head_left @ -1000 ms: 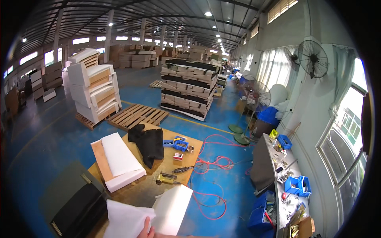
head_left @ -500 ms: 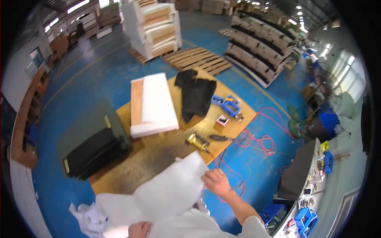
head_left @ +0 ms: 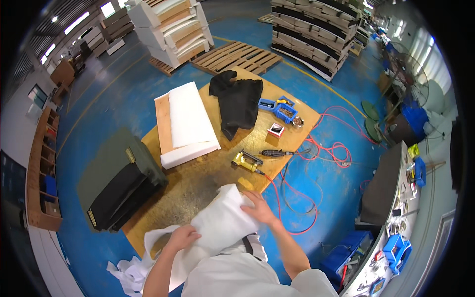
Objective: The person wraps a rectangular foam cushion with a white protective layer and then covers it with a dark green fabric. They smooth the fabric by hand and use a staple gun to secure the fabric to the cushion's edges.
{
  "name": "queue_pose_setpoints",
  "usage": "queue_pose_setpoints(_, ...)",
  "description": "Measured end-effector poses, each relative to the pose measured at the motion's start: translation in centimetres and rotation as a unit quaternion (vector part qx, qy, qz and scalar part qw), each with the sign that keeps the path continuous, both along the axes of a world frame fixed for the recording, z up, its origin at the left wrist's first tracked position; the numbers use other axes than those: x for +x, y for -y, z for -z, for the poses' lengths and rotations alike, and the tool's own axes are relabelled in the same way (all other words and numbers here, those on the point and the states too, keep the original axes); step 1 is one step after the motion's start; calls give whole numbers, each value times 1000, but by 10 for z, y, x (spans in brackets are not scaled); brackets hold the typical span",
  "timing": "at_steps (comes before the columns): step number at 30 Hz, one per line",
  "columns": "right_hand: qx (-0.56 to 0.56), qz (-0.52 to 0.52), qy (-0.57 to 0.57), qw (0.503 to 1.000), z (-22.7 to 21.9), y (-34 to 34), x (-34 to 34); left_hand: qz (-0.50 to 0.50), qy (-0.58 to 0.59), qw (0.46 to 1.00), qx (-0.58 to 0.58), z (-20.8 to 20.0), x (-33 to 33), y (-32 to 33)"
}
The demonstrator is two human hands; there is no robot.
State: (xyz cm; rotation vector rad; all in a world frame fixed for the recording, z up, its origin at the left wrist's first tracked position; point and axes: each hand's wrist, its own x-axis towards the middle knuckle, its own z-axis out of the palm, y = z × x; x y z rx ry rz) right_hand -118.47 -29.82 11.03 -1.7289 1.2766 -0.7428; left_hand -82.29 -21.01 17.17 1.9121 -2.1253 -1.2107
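White soft sheeting (head_left: 222, 227), like foam or batting, is wrapped over a piece at the near edge of the wooden table (head_left: 173, 203). My left hand (head_left: 182, 238) pinches the sheeting's left part, its fingers pressed together. My right hand (head_left: 260, 208) rests at the right edge of the wrapped piece, fingers stretched apart and touching it. What lies under the sheeting is hidden. Loose white material (head_left: 129, 274) hangs at the lower left. Beyond my right hand lie a yellow staple gun (head_left: 246, 161) and a dark air tool (head_left: 276, 153).
A white padded wooden panel (head_left: 190, 123), black fabric (head_left: 240, 104), blue parts bins (head_left: 285, 113) and a small box (head_left: 275, 130) occupy the table. Dark green cushioned pieces (head_left: 121, 183) stand left. Red hoses (head_left: 316, 208) trail over the floor. A cluttered bench (head_left: 391, 227) is at right.
My left hand has come up and forward onto the sheeting. My right hand has loosened from the raised sheet corner, and the sheeting now lies lower, folded over the piece.
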Motion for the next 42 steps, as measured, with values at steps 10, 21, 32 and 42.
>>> queue_pose_setpoints(10,77,15,139,987,-26,-46,70,24,-13,951,307,-79,38,-33)
queue_pose_setpoints(21,372,27,495,785,-61,-45,1,118,200,972,-28,-32,25,-3)
queue_pose_setpoints(32,239,167,188,938,-88,57,-101,-6,-117,979,166,74,45,38)
queue_pose_setpoints(42,95,20,138,986,-88,106,-33,88,235,927,280,-71,153,-69)
